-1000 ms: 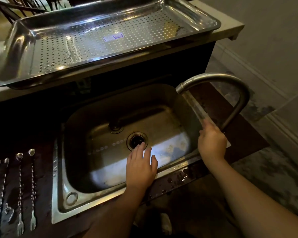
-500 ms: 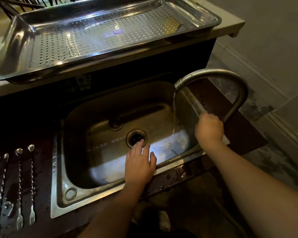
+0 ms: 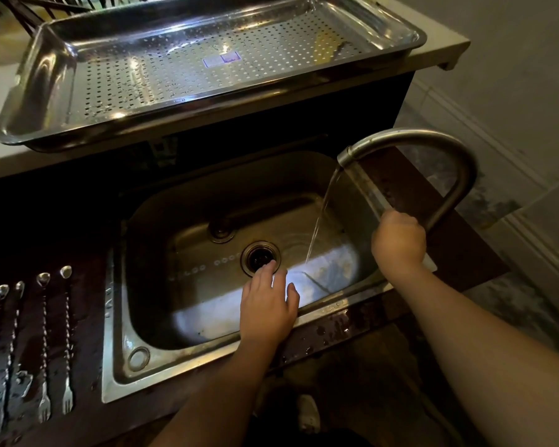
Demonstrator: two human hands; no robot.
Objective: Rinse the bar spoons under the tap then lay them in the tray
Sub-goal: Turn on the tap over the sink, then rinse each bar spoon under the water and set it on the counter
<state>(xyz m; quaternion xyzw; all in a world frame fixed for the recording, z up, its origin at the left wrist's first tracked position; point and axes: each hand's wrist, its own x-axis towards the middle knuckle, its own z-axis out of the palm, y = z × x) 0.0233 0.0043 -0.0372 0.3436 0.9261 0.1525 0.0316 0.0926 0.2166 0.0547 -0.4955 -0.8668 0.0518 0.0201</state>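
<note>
Several twisted-stem bar spoons with fork ends lie side by side on the wet dark counter at the left of the sink. A curved steel tap arches over the sink's right side, and water streams from its spout into the basin. My right hand is closed around something at the tap's base, which the hand hides. Fingers apart and holding nothing, my left hand rests over the sink's front edge. A big perforated steel tray sits on the raised pale ledge behind the sink, with no spoons in it.
The steel sink has a round drain in its middle. Water drops cover the dark counter in front. A wall and tiled floor lie to the right. A dark wire rack shows behind the tray.
Water began to run from the tap and is now a steady stream. My right hand closed at the tap's base. My left hand stayed at the sink's front edge.
</note>
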